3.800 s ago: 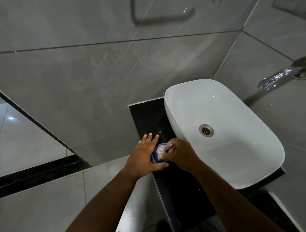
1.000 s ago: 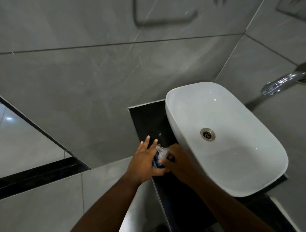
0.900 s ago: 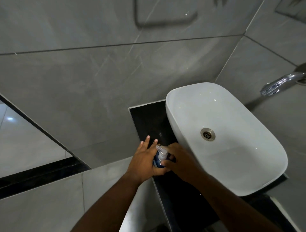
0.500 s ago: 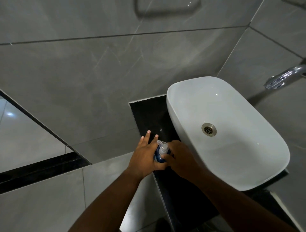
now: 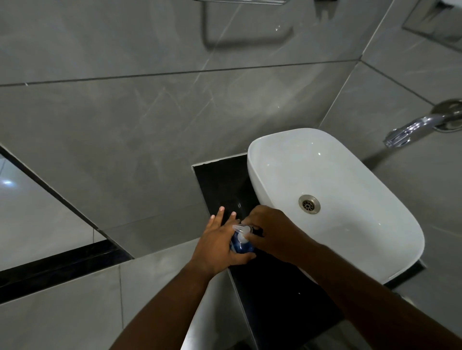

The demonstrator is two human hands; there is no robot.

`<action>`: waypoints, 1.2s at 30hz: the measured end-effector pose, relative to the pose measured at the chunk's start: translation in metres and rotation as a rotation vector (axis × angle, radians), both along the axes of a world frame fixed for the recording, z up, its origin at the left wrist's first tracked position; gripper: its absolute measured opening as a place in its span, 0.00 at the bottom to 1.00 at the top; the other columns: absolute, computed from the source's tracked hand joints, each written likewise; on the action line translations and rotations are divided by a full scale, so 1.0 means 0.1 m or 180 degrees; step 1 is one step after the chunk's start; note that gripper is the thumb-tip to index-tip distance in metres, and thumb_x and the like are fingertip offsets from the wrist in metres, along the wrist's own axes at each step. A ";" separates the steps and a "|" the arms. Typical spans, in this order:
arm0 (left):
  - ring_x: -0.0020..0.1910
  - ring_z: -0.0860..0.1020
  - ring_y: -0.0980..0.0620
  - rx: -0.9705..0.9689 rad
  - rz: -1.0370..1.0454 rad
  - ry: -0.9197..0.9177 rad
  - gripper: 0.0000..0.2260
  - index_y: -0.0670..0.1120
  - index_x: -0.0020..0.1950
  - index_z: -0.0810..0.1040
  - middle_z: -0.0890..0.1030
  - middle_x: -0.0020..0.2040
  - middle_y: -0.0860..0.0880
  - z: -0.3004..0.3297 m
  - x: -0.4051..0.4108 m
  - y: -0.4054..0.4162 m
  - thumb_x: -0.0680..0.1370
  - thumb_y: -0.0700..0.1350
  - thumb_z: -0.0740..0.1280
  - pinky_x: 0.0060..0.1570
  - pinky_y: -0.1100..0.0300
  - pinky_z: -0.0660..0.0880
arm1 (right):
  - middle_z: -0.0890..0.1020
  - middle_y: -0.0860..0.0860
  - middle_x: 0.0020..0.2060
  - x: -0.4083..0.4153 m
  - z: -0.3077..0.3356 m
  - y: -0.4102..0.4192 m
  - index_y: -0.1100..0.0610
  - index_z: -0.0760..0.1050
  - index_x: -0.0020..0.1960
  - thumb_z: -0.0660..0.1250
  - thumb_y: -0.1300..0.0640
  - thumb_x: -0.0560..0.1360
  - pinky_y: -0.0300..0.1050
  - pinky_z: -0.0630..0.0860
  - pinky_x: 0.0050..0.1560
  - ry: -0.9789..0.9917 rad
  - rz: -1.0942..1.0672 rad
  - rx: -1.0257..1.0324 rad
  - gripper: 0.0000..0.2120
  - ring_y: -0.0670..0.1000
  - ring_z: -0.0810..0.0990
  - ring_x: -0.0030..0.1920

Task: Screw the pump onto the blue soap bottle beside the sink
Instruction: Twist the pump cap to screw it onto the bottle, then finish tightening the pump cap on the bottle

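A small blue soap bottle (image 5: 242, 246) stands on the black counter (image 5: 275, 299) just left of the white sink (image 5: 350, 179). A clear plastic pump (image 5: 241, 228) sits on its top, nozzle pointing left. My left hand (image 5: 220, 244) wraps the bottle's left side, thumb under it and two fingers stretched out straight. My right hand (image 5: 272, 232) comes in from the right, fingers pinched around the pump's collar. Most of the bottle is hidden between the two hands.
The sink's metal drain (image 5: 309, 204) lies right of my hands. A chrome tap (image 5: 410, 131) juts from the grey tiled wall at the far right. The counter's left edge drops to pale floor tiles (image 5: 62, 312). A metal rail (image 5: 240, 1) is at the top.
The pump's nozzle has turned, from pointing right toward the sink to pointing left. Both hands stay on the bottle in the same spot. The view has shifted slightly.
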State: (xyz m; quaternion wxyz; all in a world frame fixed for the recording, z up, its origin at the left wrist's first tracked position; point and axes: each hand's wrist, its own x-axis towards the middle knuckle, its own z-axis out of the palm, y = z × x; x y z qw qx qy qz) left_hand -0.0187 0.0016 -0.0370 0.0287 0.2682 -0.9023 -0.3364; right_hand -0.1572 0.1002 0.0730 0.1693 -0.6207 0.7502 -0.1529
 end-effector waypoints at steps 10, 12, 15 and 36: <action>0.78 0.40 0.53 -0.0049 -0.0018 0.0290 0.44 0.54 0.78 0.59 0.54 0.80 0.51 -0.01 0.00 0.01 0.68 0.73 0.66 0.76 0.50 0.41 | 0.80 0.52 0.50 -0.02 -0.02 0.03 0.56 0.77 0.57 0.68 0.51 0.73 0.33 0.71 0.48 -0.0165 0.0016 0.0108 0.15 0.43 0.74 0.44; 0.78 0.40 0.53 -0.0115 -0.0021 0.0301 0.45 0.53 0.78 0.57 0.54 0.80 0.51 -0.03 0.00 0.01 0.68 0.73 0.65 0.76 0.51 0.41 | 0.79 0.52 0.52 0.00 -0.03 0.07 0.56 0.76 0.59 0.69 0.51 0.73 0.36 0.74 0.51 -0.0246 -0.0054 0.0081 0.16 0.44 0.75 0.46; 0.76 0.40 0.56 -0.0270 0.0005 0.0342 0.48 0.51 0.79 0.53 0.53 0.80 0.50 -0.04 -0.01 0.03 0.67 0.74 0.64 0.74 0.54 0.40 | 0.78 0.51 0.54 0.04 -0.14 0.19 0.55 0.71 0.64 0.70 0.52 0.72 0.35 0.74 0.50 -0.0492 -0.0427 -0.0019 0.22 0.45 0.76 0.48; 0.51 0.80 0.57 0.0817 0.0844 0.1038 0.31 0.54 0.67 0.74 0.81 0.56 0.53 0.06 -0.12 -0.49 0.66 0.58 0.77 0.51 0.56 0.79 | 0.86 0.53 0.43 0.07 -0.62 -0.45 0.54 0.81 0.50 0.71 0.58 0.71 0.55 0.81 0.51 -0.2152 -0.1750 -0.0185 0.08 0.52 0.84 0.44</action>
